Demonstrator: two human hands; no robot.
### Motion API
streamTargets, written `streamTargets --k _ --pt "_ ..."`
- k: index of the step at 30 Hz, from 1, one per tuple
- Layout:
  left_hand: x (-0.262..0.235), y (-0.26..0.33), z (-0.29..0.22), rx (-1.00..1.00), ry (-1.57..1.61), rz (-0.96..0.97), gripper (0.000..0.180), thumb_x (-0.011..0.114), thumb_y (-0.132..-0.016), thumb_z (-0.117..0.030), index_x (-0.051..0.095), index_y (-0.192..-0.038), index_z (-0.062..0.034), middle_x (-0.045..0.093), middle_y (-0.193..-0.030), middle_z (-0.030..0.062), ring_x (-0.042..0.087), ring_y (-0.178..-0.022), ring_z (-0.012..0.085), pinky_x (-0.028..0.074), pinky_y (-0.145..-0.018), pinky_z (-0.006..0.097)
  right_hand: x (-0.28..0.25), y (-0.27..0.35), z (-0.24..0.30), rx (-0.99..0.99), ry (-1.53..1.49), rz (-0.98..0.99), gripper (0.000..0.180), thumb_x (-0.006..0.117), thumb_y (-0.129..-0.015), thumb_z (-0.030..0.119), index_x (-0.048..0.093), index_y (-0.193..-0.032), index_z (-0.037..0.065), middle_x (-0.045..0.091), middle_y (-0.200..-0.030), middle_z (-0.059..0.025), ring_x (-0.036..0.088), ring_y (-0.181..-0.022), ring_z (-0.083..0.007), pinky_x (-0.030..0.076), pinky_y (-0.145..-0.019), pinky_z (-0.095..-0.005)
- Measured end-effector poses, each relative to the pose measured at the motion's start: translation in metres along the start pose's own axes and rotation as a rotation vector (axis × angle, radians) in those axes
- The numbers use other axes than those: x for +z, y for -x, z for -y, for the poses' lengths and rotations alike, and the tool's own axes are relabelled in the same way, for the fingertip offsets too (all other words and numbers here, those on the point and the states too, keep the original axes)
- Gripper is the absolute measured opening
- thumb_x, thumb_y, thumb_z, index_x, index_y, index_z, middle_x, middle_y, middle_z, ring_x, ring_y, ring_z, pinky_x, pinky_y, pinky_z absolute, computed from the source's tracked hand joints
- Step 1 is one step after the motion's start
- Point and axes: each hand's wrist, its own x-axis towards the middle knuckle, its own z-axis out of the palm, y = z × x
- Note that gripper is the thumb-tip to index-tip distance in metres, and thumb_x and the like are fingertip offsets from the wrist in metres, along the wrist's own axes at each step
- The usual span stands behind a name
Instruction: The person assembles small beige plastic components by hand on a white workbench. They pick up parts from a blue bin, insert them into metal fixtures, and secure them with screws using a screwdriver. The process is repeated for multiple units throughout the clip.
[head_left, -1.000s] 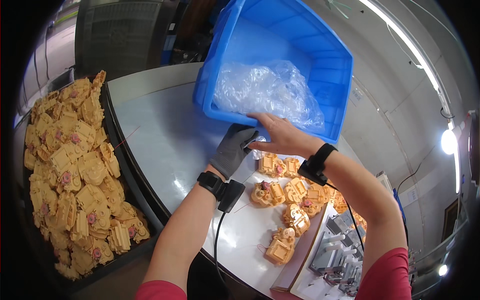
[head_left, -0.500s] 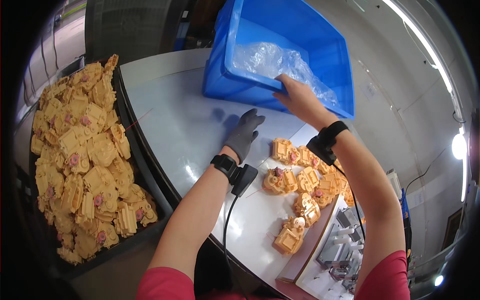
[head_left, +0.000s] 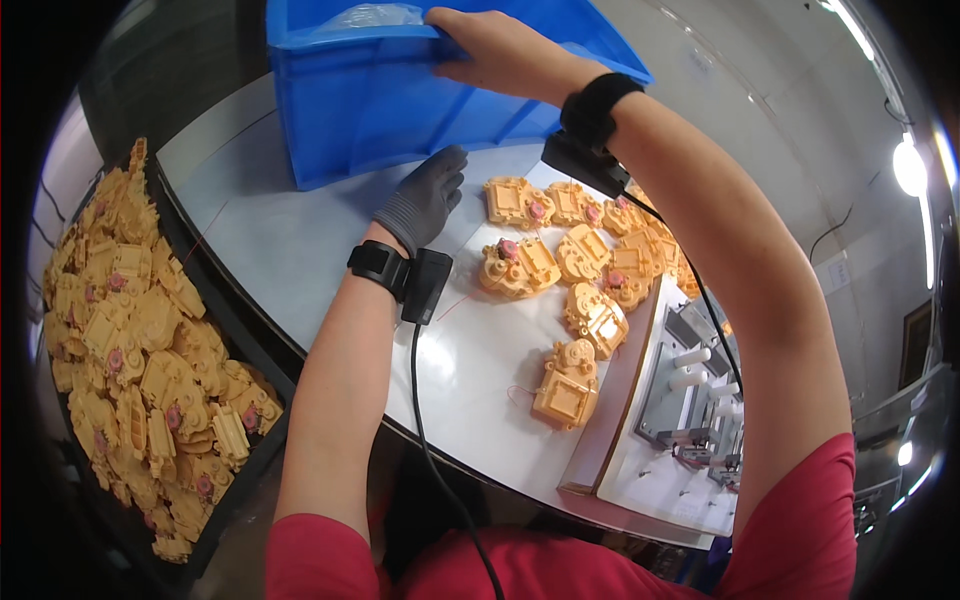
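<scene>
Black tray [head_left: 262,395] at far left, heaped with yellow parts [head_left: 140,340]. Left hand [head_left: 425,197] — grey glove, fingers loosely spread, holding nothing — rests on the desk [head_left: 270,250] just in front of the blue bin [head_left: 400,100]. Right hand [head_left: 495,50] grips the bin's near rim; bin stands at the desk's far edge. More yellow parts [head_left: 575,275] lie loose right of the left hand — beside a white fixture [head_left: 680,420].

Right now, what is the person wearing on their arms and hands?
The left hand wears a dark grey knit glove; the right hand is bare. Each wrist carries a black band with a small black box, the left one trailing a black cable. Short red sleeves cover the upper arms.
</scene>
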Motion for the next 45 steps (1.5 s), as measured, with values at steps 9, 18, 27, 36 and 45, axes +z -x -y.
streamTargets --k 9,18,27,36,45 --pt "-0.055 -0.026 0.03 0.351 -0.461 0.351 0.043 0.036 -0.102 -0.013 0.032 -0.143 -0.0048 0.039 -0.149 0.0149 0.038 -0.136 0.0226 0.028 -0.115 0.035 -0.005 -0.032 0.009 0.071 0.017 0.074 0.049 0.072 -0.083 0.029 0.053 -0.126 0.014 0.066 -0.111 -0.0148 0.063 -0.106 -0.0355 0.05 -0.09 -0.0463" --pt "-0.002 0.005 -0.007 -0.205 0.339 0.175 0.053 0.045 -0.099 -0.032 0.035 -0.145 -0.0088 0.037 -0.148 0.0185 0.035 -0.136 0.0315 0.027 -0.114 0.041 -0.15 0.087 0.043 -0.071 0.118 -0.052 0.051 0.067 -0.087 0.025 0.05 -0.128 -0.001 0.058 -0.124 -0.0244 0.053 -0.119 -0.0347 0.042 -0.099 -0.0432" --pt "-0.009 -0.006 0.004 -0.214 0.44 0.264 0.047 0.054 -0.095 -0.03 0.047 -0.137 -0.0072 0.046 -0.139 0.0192 0.044 -0.128 0.0344 0.038 -0.107 0.046 -0.227 0.351 0.133 0.456 0.286 -0.165 0.018 0.057 -0.094 0.008 0.064 -0.108 -0.001 0.066 -0.097 -0.0109 0.062 -0.084 -0.0199 0.046 -0.076 -0.0291" --pt "-0.008 -0.01 0.007 -0.279 0.504 -0.01 0.041 0.059 -0.092 -0.03 0.053 -0.127 -0.0084 0.05 -0.132 0.0154 0.046 -0.124 0.0316 0.037 -0.108 0.045 -0.198 0.514 0.308 1.355 -0.185 -0.588 0.016 0.058 -0.094 0.004 0.064 -0.108 -0.002 0.064 -0.089 -0.005 0.061 -0.081 -0.0094 0.048 -0.073 -0.023" --pt "0.074 0.068 -0.071 -0.047 -0.431 0.21 0.05 0.06 -0.091 -0.035 0.052 -0.135 -0.0112 0.053 -0.133 0.007 0.048 -0.123 0.0193 0.037 -0.104 0.035 -0.146 0.565 0.338 1.481 -0.504 -0.798 0.019 0.061 -0.094 0.008 0.065 -0.112 0.004 0.063 -0.078 -0.0009 0.054 -0.061 -0.0035 0.042 -0.055 -0.0178"
